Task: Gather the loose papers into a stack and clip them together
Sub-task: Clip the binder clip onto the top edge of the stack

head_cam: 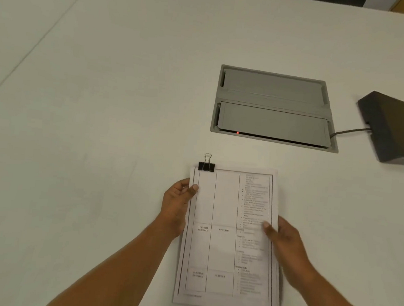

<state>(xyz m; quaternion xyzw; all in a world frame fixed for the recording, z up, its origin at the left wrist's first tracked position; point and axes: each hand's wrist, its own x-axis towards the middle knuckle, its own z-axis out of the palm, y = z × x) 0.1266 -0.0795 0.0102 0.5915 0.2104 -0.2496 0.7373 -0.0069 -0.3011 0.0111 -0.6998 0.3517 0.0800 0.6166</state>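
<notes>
Holding clipped paper stack (228, 238) between hands | left hand (177, 205) gripping edge | right hand (285, 242) gripping edge

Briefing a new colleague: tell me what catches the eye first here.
The paper stack lies near the table's front edge, a black binder clip on its far-left corner. The left hand and right hand grip its sides. Beyond sits a grey cable hatch.

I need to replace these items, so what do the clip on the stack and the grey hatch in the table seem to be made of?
The binder clip looks like black painted metal with bare wire handles, shiny and thin. The hatch could be brushed metal or grey plastic: matte, even grey, flat lids; the picture leaves it open. The paper stack is plain white printed paper.
</notes>
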